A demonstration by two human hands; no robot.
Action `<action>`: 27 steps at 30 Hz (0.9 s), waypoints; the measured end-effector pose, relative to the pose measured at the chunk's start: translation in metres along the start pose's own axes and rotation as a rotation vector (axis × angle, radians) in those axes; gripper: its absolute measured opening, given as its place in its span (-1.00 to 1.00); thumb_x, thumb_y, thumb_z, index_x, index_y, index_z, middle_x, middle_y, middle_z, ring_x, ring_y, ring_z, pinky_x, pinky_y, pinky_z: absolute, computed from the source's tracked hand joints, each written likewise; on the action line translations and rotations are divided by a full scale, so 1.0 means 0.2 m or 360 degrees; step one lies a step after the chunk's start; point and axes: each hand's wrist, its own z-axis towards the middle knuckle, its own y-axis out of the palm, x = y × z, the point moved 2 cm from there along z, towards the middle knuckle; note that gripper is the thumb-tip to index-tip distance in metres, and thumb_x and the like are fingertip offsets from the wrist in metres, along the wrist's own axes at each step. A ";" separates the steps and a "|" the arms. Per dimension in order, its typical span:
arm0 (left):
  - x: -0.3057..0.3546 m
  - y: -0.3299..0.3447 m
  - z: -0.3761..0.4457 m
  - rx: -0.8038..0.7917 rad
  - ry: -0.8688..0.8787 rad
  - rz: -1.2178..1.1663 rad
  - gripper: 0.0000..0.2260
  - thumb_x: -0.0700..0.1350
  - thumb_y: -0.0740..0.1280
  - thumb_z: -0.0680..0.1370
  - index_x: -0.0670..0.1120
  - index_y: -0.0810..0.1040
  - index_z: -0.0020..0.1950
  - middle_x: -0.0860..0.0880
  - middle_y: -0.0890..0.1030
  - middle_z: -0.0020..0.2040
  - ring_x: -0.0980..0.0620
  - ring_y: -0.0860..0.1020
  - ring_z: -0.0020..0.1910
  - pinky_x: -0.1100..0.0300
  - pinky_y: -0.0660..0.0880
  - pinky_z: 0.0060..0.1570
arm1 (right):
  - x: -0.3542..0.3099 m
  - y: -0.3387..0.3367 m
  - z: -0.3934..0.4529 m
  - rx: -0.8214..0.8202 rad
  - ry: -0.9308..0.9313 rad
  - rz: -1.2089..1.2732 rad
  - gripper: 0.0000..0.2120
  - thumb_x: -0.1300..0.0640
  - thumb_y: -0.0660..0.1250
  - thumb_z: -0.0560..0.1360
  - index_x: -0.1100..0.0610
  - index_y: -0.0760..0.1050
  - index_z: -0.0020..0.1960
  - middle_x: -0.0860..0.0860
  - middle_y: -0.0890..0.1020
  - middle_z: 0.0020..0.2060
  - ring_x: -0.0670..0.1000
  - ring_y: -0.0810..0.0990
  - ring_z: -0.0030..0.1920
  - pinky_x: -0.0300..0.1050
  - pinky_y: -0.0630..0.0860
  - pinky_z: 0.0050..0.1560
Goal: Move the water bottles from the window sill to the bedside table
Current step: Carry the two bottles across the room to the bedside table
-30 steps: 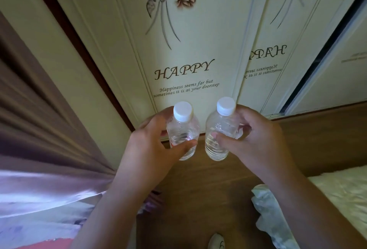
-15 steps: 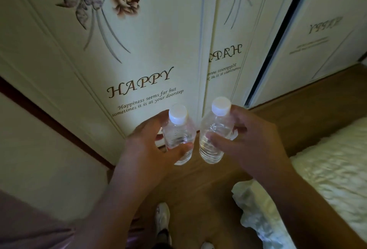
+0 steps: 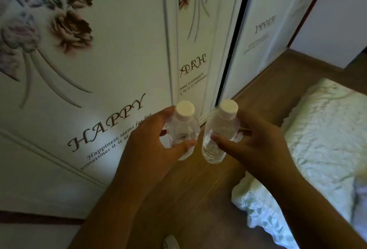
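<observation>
**Two bottles, one in each hand**

Two small clear water bottles sit in my grip, held upright out in front of me over the wooden floor (image 3: 202, 205). The fingers (image 3: 164, 115) of my left hand (image 3: 147, 149) curl around the far side of the left bottle (image 3: 183, 131), and my thumb presses across its near side low on the body, so the bottle is clasped between them. The fingers (image 3: 246, 117) of my right hand (image 3: 256, 147) wrap behind the right bottle (image 3: 216, 141), with the thumb laid across its front; that one too is pinched firmly. Each bottle wears a white screw cap, the left cap (image 3: 185, 108) and the right cap (image 3: 228, 107) at nearly the same height. Both bottles stand just beside each other, close but not touching, with a narrow gap between them. Clear water shows in the lower part of each.

Beyond my hands stands a pale wardrobe door (image 3: 111, 54) printed with brown roses and the word "HAPPY" above a smaller line of script. A second door panel (image 3: 198, 50) beside it carries the same lettering mirrored, and a dark slit separates it from a further panel to the right. A bed with a white crinkled cover (image 3: 317, 139) lies to my right, its frilled edge hanging down near my right forearm. A light-coloured shoe tip (image 3: 170, 243) peeks in at the bottom edge.
</observation>
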 end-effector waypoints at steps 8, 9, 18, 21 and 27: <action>-0.13 -0.01 0.24 -0.0184 0.0136 -0.0010 -0.34 0.26 0.51 0.33 0.19 0.42 0.38 0.22 0.53 0.27 0.19 0.53 0.20 0.11 0.55 0.12 | 0.01 0.10 0.05 0.0140 0.0208 -0.0072 -0.36 -0.20 0.55 0.31 -0.13 0.48 0.35 -0.31 0.61 0.08 -0.42 0.54 0.01 -0.59 0.41 -0.08; -0.13 0.00 0.27 -0.0210 0.0145 -0.0021 -0.36 0.26 0.51 0.33 0.21 0.43 0.37 0.23 0.53 0.27 0.20 0.53 0.19 0.10 0.56 0.11 | 0.02 0.10 0.06 0.0159 0.0230 -0.0074 -0.36 -0.19 0.56 0.31 -0.14 0.48 0.35 -0.31 0.62 0.07 -0.42 0.54 0.01 -0.60 0.41 -0.07; -0.07 0.14 0.54 -0.0319 0.0222 -0.0030 -0.35 0.28 0.49 0.33 0.23 0.40 0.38 0.22 0.52 0.28 0.18 0.54 0.19 0.26 0.53 0.04 | 0.17 0.04 0.25 0.0252 0.0308 -0.0068 -0.35 -0.20 0.54 0.31 -0.09 0.50 0.35 -0.24 0.64 0.12 -0.25 0.60 0.04 -0.38 0.51 0.03; -0.02 0.19 0.64 -0.0316 0.0243 0.0015 -0.37 0.28 0.49 0.33 0.24 0.41 0.37 0.24 0.52 0.27 0.20 0.53 0.18 0.26 0.50 0.05 | 0.24 0.00 0.37 0.0239 0.0290 -0.0035 -0.36 -0.22 0.53 0.32 -0.10 0.49 0.35 -0.27 0.61 0.12 -0.32 0.56 0.02 -0.47 0.43 0.00; 0.10 0.30 0.87 -0.0307 0.0280 0.0023 -0.34 0.28 0.49 0.32 0.22 0.40 0.38 0.26 0.51 0.26 0.19 0.53 0.20 0.20 0.50 0.10 | 0.38 -0.11 0.59 0.0292 0.0262 0.0089 -0.36 -0.18 0.54 0.33 -0.09 0.48 0.36 -0.24 0.62 0.17 -0.28 0.58 0.07 -0.41 0.50 0.05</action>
